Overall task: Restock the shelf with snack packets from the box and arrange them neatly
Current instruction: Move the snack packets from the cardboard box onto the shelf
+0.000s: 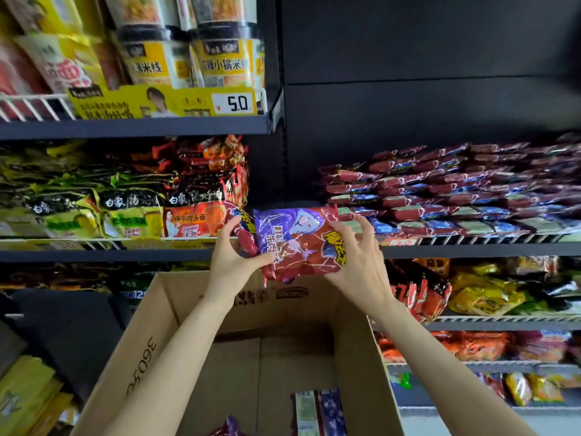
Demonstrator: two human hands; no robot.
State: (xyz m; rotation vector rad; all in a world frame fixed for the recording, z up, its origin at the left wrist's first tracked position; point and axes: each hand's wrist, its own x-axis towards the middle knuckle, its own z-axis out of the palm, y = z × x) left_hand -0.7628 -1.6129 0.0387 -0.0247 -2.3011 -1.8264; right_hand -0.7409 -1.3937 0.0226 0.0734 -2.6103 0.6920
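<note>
Shop shelves (471, 248) fill the frame, stacked with noodle packs. At centre, both hands hold red-purple packets (295, 243) above an open box (151, 335): the left hand (231, 256) pinches their left edge, the right hand (358, 256) grips the right side, fingers curled. Matching packets (456, 190) lie piled at mid right; more (317, 410) sit in the box bottom.

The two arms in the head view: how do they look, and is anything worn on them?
Both forearms are bare, with no sleeve in view. The left hand and right hand wear no gloves. No ring, watch or bracelet shows. The fingers are slender.
</note>
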